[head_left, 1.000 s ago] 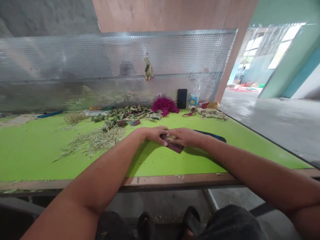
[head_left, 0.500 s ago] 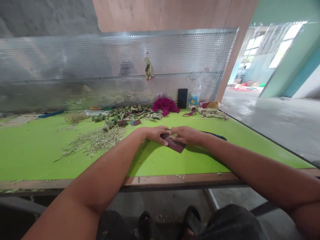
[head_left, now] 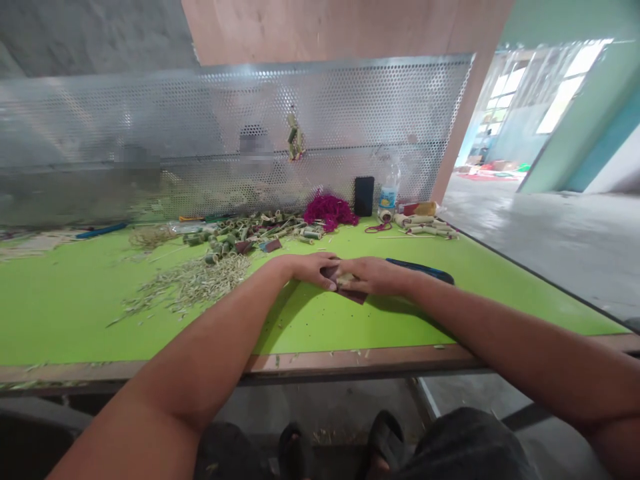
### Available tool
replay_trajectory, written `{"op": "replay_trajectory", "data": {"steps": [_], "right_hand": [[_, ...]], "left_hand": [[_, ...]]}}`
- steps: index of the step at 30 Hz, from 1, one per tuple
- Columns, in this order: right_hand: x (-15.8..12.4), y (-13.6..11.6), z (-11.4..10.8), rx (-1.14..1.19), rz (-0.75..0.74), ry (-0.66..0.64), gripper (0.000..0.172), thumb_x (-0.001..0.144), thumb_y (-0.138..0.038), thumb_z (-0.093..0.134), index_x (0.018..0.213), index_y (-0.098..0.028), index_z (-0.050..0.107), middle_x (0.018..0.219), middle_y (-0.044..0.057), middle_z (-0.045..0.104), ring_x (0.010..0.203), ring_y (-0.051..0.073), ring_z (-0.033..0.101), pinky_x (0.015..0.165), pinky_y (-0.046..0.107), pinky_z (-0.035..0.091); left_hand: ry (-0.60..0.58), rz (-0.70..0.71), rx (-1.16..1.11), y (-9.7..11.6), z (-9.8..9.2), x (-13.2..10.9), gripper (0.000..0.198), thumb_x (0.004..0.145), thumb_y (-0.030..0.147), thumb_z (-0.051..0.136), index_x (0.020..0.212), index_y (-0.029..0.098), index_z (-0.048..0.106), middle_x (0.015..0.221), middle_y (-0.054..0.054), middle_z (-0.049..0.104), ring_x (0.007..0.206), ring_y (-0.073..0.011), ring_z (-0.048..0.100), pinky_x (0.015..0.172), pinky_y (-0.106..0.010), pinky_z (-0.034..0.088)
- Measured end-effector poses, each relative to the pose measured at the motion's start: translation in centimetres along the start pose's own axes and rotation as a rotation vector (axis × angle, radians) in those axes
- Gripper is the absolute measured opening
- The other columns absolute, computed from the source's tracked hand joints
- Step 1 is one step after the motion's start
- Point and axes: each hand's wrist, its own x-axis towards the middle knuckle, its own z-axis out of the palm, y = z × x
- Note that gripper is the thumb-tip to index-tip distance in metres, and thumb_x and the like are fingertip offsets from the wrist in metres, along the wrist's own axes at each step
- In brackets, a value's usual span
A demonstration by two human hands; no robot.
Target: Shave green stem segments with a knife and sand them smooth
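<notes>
Maroon sheet [head_left: 356, 295]: one | left hand [head_left: 307, 267] fingers flat on it | right hand [head_left: 377, 275] fingers pinching one pale piece [head_left: 344, 278]

Green tabletop [head_left: 75, 300] carried pale shavings [head_left: 195, 280] beside a scatter of short cut tubes [head_left: 240, 233]. Magenta thread heap [head_left: 329, 209], black phone [head_left: 364, 195] and plastic bottle [head_left: 389, 190] sat against the perforated metal screen [head_left: 350, 113] at the back.

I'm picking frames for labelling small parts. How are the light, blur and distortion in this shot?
Head view: soft daylight, windows at right blown out; faint arm shadows on the green table; wide-angle bending bows the perforated screen, which has smeared patches; left hand and right hand are fairly sharp, yet what lies between them on the dark sheet is too small to tell.
</notes>
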Motion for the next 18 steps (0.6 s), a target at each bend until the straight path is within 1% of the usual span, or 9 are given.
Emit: {"op": "replay_trajectory", "data": {"steps": [2,6,9,10,13,14,17,18], "right_hand": [[-0.09,0.16,-0.09,0.033,-0.067,-0.018,0.038,0.092,-0.043,0.045,0.121,-0.021,0.055,0.115,0.010,0.065,0.099,0.023,0.060,0.082,0.031,0.041],[-0.08,0.15,-0.32,-0.010,0.093,0.006,0.035,0.092,-0.040,0.046,0.118,-0.019,0.057,0.106,0.011,0.067,0.090,0.023,0.061,0.078,0.031,0.042],[-0.08,-0.05,-0.31,0.052,-0.071,-0.016,0.035,0.092,-0.042,0.046,0.118,-0.021,0.057,0.114,0.010,0.065,0.098,0.023,0.060,0.082,0.031,0.041],[-0.08,-0.02,-0.27,0.080,-0.098,-0.020,0.035,0.092,-0.042,0.046,0.118,-0.021,0.056,0.114,0.010,0.065,0.099,0.022,0.059,0.083,0.031,0.041],[-0.09,0.34,-0.08,0.048,0.032,0.019,0.035,0.091,-0.039,0.047,0.117,-0.017,0.056,0.107,0.011,0.066,0.091,0.022,0.060,0.080,0.032,0.042],[-0.09,0.45,-0.02,0.027,0.035,0.025,0.034,0.091,-0.039,0.048,0.117,-0.018,0.057,0.108,0.011,0.066,0.092,0.022,0.060,0.081,0.032,0.042],[-0.14,0.49,0.00,0.049,-0.082,0.013,0.035,0.092,-0.041,0.047,0.118,-0.020,0.056,0.116,0.011,0.064,0.100,0.023,0.058,0.085,0.033,0.040],[-0.15,0.43,-0.04,0.057,-0.068,0.006,0.035,0.092,-0.041,0.046,0.118,-0.019,0.056,0.114,0.011,0.064,0.097,0.023,0.059,0.083,0.032,0.041]], "left_hand": [[-0.009,-0.003,0.006,0.00,-0.01,0.00,0.099,0.071,0.075,0.052,0.150,0.021,0.025,0.159,-0.009,0.010,0.145,-0.0290,0.010,0.117,-0.039,0.012],[0.002,-0.005,0.008,-0.09,-0.03,-0.01,0.098,0.073,0.075,0.051,0.151,0.024,0.020,0.159,-0.007,0.010,0.145,-0.0291,0.009,0.117,-0.040,0.010],[-0.017,0.009,0.003,-0.05,-0.09,-0.07,0.097,0.073,0.073,0.052,0.150,0.021,0.024,0.159,-0.009,0.009,0.145,-0.0308,0.011,0.117,-0.039,0.012],[-0.015,0.008,0.001,-0.02,-0.11,-0.10,0.097,0.073,0.073,0.052,0.150,0.020,0.024,0.159,-0.009,0.009,0.145,-0.0310,0.011,0.117,-0.039,0.012],[-0.003,-0.019,-0.010,0.13,-0.17,-0.21,0.097,0.072,0.074,0.051,0.151,0.027,0.019,0.159,-0.005,0.009,0.145,-0.0302,0.009,0.117,-0.041,0.011],[-0.008,-0.028,-0.012,0.18,-0.19,-0.24,0.097,0.072,0.075,0.051,0.151,0.028,0.019,0.159,-0.005,0.009,0.145,-0.0303,0.009,0.117,-0.042,0.011],[-0.029,-0.022,-0.005,0.30,-0.27,-0.32,0.097,0.071,0.074,0.053,0.151,0.028,0.021,0.159,-0.004,0.009,0.145,-0.0311,0.010,0.117,-0.042,0.013],[-0.026,-0.016,-0.004,0.31,-0.30,-0.34,0.097,0.072,0.074,0.052,0.151,0.028,0.020,0.159,-0.004,0.009,0.145,-0.0308,0.009,0.117,-0.041,0.012]]}}
